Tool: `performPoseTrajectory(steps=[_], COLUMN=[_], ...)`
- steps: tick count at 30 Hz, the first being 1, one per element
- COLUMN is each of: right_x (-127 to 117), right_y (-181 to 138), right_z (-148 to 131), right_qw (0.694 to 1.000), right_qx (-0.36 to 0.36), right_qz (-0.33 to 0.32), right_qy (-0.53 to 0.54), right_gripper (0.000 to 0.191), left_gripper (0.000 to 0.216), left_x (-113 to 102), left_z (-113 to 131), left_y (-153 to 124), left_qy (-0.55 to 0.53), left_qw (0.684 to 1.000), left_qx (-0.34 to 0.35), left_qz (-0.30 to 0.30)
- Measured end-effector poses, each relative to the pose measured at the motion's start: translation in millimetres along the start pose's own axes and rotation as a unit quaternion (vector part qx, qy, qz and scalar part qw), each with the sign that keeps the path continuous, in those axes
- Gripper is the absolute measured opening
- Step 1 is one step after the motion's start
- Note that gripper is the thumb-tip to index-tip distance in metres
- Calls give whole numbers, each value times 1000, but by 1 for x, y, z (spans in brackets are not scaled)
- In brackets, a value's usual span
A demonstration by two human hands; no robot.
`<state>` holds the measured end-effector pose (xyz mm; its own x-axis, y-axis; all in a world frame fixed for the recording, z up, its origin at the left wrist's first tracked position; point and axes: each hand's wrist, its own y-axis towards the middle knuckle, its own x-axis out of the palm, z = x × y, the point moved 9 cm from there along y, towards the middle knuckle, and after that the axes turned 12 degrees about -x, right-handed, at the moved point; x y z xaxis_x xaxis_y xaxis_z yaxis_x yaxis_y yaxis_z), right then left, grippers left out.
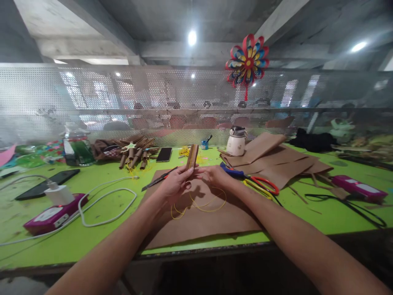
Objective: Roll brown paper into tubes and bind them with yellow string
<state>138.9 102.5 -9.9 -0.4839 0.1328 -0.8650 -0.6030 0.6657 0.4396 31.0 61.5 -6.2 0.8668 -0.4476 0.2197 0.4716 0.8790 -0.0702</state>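
Brown paper roll [192, 159] upright, lower end clamped in fingers of left hand [175, 183]; right hand [215, 175] fingertips pinched together against same end. Held over mid-table, toward far edge. Yellow thread [199, 205] loops from hands onto brown paper sheet [199, 227] at near edge. Scissors [254, 182] just right of right hand; power bank [53, 215] near left edge
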Motion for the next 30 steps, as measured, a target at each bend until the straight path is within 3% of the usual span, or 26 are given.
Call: performPoseTrajectory(steps=[5, 9, 16, 23, 30], right_x=[15, 23, 16, 25, 21], right_y=[0, -2, -2, -2, -5], right_z=[-30, -30, -22, -34, -30], right_qw=[992, 984, 980, 992, 989], right_qx=[-34, 2, 52, 18, 42], right_qz=[-67, -111, -96, -61, -80], right_qy=[-103, -137, -164, -105, -121], right_gripper=[24, 19, 22, 25, 26], left_gripper=[33, 34, 37, 26, 21], left_x=[-14, -14, -8, 0, -4], left_z=[3, 5, 7, 1, 5], left_y=[-1, -1, -2, -2, -2], left_qy=[13, 2, -1, -19, -41], left_qw=[997, 998, 999, 1000, 999], left_qx=[9, 5, 8, -12, -3], left_qz=[70, 64, 32, 8, 7])
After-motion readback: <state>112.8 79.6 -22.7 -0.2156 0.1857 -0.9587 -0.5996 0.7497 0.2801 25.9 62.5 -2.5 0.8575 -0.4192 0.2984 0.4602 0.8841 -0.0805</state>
